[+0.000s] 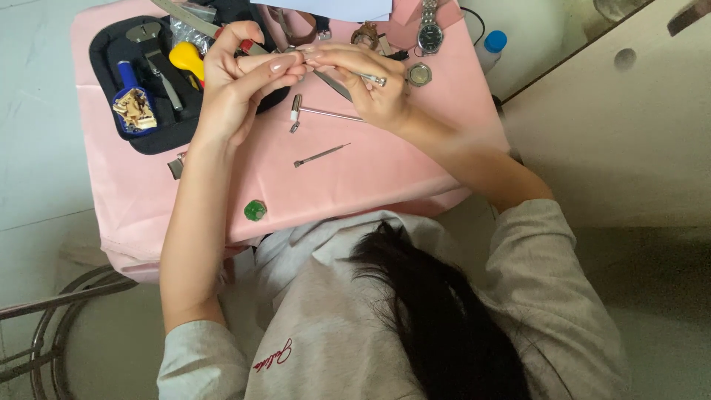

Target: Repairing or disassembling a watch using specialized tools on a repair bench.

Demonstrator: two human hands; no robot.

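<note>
A thin metal screwdriver (368, 77) with a knurled silver end is sitting in the right hand (370, 89), pinched between the fingertips and pointing left toward the left hand (241, 81). The left hand is curling its thumb and fingers closed around something very small where the two hands are meeting; what that piece is cannot be told, as the fingers are hiding it. Both hands are hovering above the far middle of a pink cloth (385, 163) that is covering a small table.

Just below the hands, a small white-headed hammer (307, 112) is lying on the cloth, and nearer the person a slim pin tool (320, 155) is resting at a slant. A green round object (255, 210) is sitting close to the near edge of the cloth. To the left, a black tool tray (148, 133) is holding a yellow-handled tool (187, 59) and a blue-handled tool (127, 75). At the far edge, a silver wristwatch (429, 31) and a loose round watch case (419, 74) are lying side by side, with a blue-capped bottle (491, 46) standing just off the right corner.

The middle and right of the cloth are lying bare, giving room between the hammer and the near edge. The cloth is drooping over the near edge above a metal stool ring (59, 326) on the left.
</note>
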